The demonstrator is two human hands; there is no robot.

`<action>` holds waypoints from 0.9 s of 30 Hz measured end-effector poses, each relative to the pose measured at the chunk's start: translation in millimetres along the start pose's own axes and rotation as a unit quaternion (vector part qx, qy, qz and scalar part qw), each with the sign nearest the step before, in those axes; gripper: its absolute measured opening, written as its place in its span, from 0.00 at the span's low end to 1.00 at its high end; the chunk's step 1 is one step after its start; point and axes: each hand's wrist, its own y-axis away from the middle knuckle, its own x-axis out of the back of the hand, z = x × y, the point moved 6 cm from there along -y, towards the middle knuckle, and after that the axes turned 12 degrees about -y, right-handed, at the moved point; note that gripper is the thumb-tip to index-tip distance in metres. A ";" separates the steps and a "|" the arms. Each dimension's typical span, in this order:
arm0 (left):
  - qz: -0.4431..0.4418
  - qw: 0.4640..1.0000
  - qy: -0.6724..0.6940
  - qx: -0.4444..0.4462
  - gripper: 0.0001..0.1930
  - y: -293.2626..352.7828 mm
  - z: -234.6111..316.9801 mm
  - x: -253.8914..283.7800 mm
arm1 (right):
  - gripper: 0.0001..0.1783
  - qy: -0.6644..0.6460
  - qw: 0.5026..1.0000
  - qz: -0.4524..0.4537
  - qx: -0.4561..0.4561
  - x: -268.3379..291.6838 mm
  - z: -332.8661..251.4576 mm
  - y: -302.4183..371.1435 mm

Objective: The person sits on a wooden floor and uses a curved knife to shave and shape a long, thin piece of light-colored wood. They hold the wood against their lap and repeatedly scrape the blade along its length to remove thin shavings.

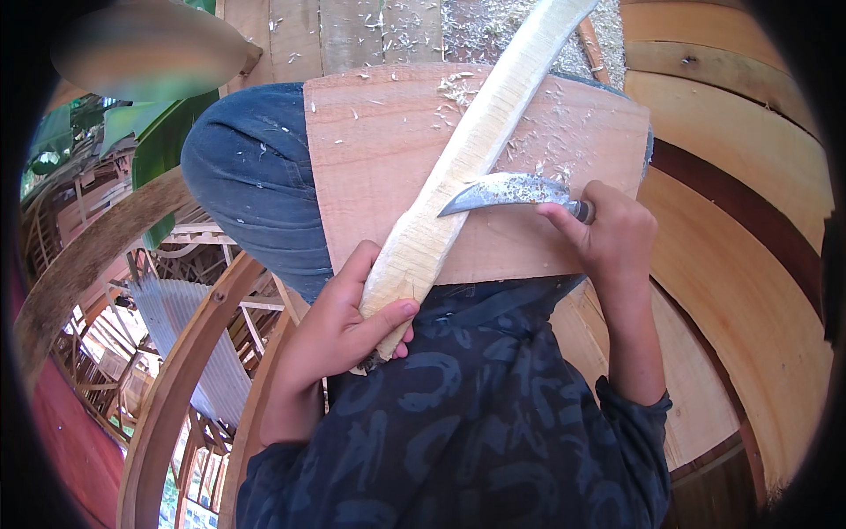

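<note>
My left hand is closed round the near end of a long, pale piece of wood. The wood slants up and away to the right, and its surface carries many small cut marks. In my right hand is a knife with a curved blade, gripped by its dark handle. The blade points left, its tip lying over the wood about midway along. Under both, a flat reddish board rests across my lap, with pale shavings scattered on it.
Planks strewn with shavings lie beyond my knees. Curved wooden planking rises on the right. To the left are curved timbers, a corrugated sheet lower down and green leaves. A blurred patch covers the upper left.
</note>
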 end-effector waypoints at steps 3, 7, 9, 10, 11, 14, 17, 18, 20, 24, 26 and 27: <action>0.011 1.000 0.008 0.002 0.16 3.8 -0.9 3.1 | 0.37 0.039 0.992 0.033 -0.115 7.7 35.0 -8.3; 0.015 1.000 0.014 0.010 0.15 10.1 -9.7 8.1 | 0.36 -0.074 0.977 0.025 -0.196 26.1 60.5 -8.2; 0.009 1.000 0.002 0.000 0.14 6.1 -1.9 4.1 | 0.36 -0.048 0.993 -0.024 -0.109 17.7 25.3 2.5; 0.008 1.000 0.002 0.000 0.14 4.3 -1.7 2.2 | 0.36 -0.046 0.998 -0.032 -0.042 7.5 2.7 7.8; 0.003 1.000 0.002 -0.004 0.14 0.4 -0.9 -0.7 | 0.36 -0.059 0.997 -0.039 -0.011 -2.7 -15.5 11.0; 0.012 1.000 -0.015 -0.015 0.14 -4.5 0.9 -5.3 | 0.36 -0.073 0.996 -0.053 0.009 -14.9 -28.3 3.4; 0.017 0.999 -0.028 -0.007 0.14 -2.8 2.1 -5.0 | 0.39 -0.041 0.998 -0.049 -0.021 -12.9 -17.1 -8.9; 0.021 0.999 -0.028 -0.003 0.14 -1.7 1.2 -3.1 | 0.41 -0.003 0.998 -0.041 -0.052 -11.0 -2.5 -16.8; 0.008 1.000 -0.019 0.013 0.15 5.7 -7.9 1.6 | 0.43 0.004 0.975 0.020 -0.221 11.5 66.3 -34.6; 0.025 0.999 -0.012 0.020 0.16 8.3 -7.5 5.0 | 0.34 -0.060 0.974 0.020 -0.220 40.1 87.2 -24.4; 0.027 0.999 -0.017 0.013 0.16 4.2 -2.2 3.6 | 0.29 -0.097 0.976 -0.020 -0.195 35.3 61.6 -11.7; 0.023 0.999 -0.023 0.005 0.16 0.2 0.9 2.4 | 0.26 -0.103 0.976 -0.042 -0.189 27.3 40.8 -6.7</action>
